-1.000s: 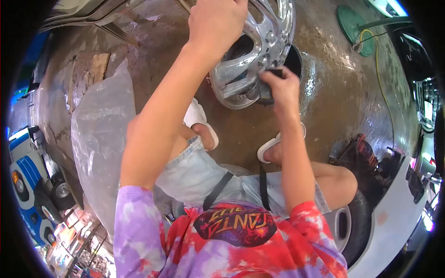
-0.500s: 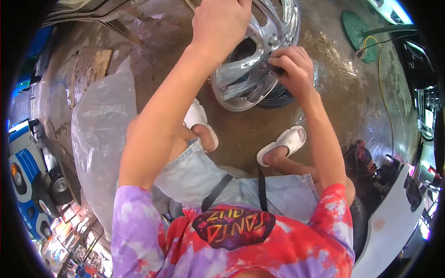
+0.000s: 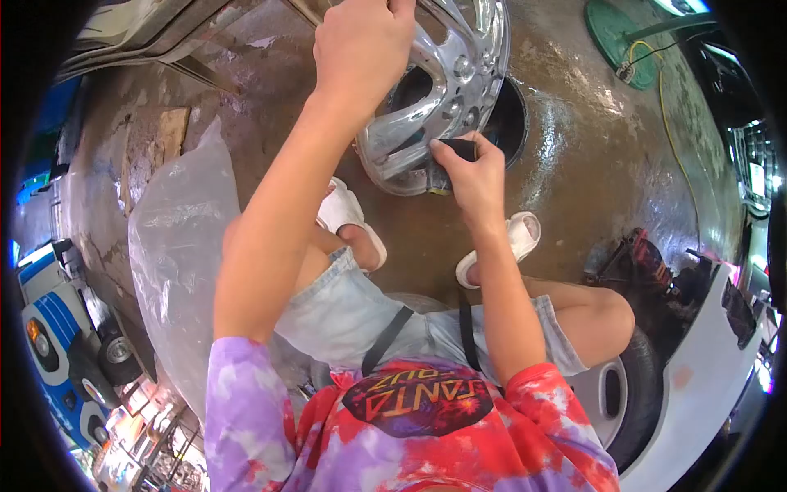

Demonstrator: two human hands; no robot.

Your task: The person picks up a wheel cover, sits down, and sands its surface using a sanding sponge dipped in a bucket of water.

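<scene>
A shiny silver wheel cover [image 3: 410,131] with openings and lug-nut shapes stands tilted in front of me. My left hand [image 3: 365,45] is closed at its upper left edge; the frame's top cuts off part of the hand. Between the thumb and fingers of my right hand [image 3: 475,168] is a black pad [image 3: 461,149], held against the lower right part of the wheel cover. Behind the cover sits a round black tub [image 3: 515,123], partly hidden by it.
Clear plastic sheeting [image 3: 176,238] lies to my left, near a wooden board [image 3: 172,131]. A green round base [image 3: 615,37] with a yellow cord stands at upper right. A tire [image 3: 643,394] and a white panel [image 3: 705,385] are close on my right. The floor [image 3: 574,180] looks wet.
My right hand has moved left and down across the wheel cover with the black pad. The wheel cover and my left hand have shifted slightly left in view, showing more of the tub.
</scene>
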